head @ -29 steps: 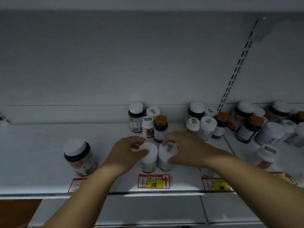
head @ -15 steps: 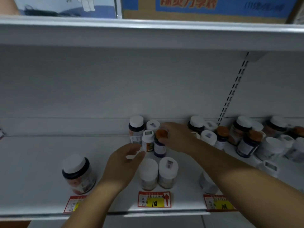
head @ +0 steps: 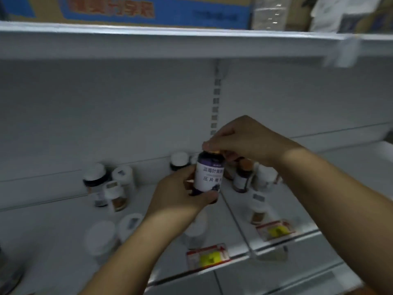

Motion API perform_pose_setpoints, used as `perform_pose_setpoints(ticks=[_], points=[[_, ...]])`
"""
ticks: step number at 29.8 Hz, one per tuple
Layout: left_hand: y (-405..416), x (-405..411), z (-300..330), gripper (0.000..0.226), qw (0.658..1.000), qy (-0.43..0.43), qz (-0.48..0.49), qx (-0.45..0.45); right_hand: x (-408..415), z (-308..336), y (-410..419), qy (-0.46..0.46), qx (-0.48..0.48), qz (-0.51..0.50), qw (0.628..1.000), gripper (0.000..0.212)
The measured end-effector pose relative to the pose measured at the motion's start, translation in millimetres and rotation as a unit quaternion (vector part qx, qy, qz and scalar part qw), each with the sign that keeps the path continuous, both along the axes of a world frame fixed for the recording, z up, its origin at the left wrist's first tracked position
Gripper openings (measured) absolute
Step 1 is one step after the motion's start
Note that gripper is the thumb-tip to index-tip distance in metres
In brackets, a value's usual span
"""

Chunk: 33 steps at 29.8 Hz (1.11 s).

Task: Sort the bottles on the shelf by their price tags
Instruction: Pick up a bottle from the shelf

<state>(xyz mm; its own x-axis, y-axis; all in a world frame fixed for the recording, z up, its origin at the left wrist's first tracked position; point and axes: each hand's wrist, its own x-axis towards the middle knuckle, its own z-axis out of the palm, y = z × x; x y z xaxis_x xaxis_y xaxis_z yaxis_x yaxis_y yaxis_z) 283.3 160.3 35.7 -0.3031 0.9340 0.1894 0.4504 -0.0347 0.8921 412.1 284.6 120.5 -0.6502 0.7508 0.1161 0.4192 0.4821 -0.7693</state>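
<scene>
Held bottle: a dark purple bottle (head: 209, 174) with a white label is held upright in the air above the shelf (head: 63, 213), in front of both hands, its label facing the camera.
Left hand: the left hand (head: 180, 192) grips the bottle's lower body, thumb curled under the base and fingers wrapped round the far side; the forearm rises from the lower left.
Right hand: the right hand (head: 244, 139) pinches the orange cap from above with curled fingertips; the forearm enters from the lower right, wrist bent down.
Shelf surface: white metal shelf, carrying a group of white-capped bottles (head: 110, 188) at the back left, two white-capped bottles (head: 114, 233) nearer the front edge, and more bottles (head: 253, 177) behind and right of the hands.
Price tags: red-and-yellow price tags (head: 209, 256) sit on the front lip; their figures are too blurred to read.
Room: a second white shelf (head: 148, 42) runs overhead, with a blue-and-tan carton (head: 127, 9) on it.
</scene>
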Motion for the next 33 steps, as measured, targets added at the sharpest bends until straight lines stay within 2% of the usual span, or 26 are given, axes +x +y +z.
perform_pose_setpoints(ticks=[6,10,14,16,20,23,27,33], points=[[87.1,154.2,-2.7,0.036,0.999,-0.018,-0.037,0.028,154.6,1.7,64.8,0.015,0.011,-0.072,0.997,0.045],[137.3,245.5,-2.1,0.039,0.997,-0.017,-0.057,0.041,250.7,6.7,101.8,0.021,0.025,-0.093,0.995,0.029],[174.3,301.7,-5.1,0.047,0.996,0.003,-0.087,0.026,319.2,-1.5,129.5,-0.011,0.076,-0.136,0.988,0.030],[189.5,309.3,-8.5,0.060,0.998,0.020,-0.051,0.010,344.1,-11.5,145.0,-0.048,0.114,-0.165,0.979,0.034],[196.1,300.6,-17.1,0.051,0.998,-0.011,0.039,-0.041,358.2,-52.5,175.6,-0.102,0.130,-0.130,0.978,0.034],[188.9,301.9,-25.5,0.048,0.995,-0.015,0.072,-0.070,345.9,-88.1,186.8,-0.147,0.093,-0.080,0.981,0.032],[180.4,297.8,-32.4,0.046,0.992,-0.002,0.102,-0.069,328.9,-112.2,192.8,-0.161,0.062,-0.050,0.984,0.027],[164.0,285.6,-35.4,0.047,0.989,0.029,0.122,-0.082,319.7,-122.1,188.9,-0.203,0.101,-0.030,0.974,0.032]])
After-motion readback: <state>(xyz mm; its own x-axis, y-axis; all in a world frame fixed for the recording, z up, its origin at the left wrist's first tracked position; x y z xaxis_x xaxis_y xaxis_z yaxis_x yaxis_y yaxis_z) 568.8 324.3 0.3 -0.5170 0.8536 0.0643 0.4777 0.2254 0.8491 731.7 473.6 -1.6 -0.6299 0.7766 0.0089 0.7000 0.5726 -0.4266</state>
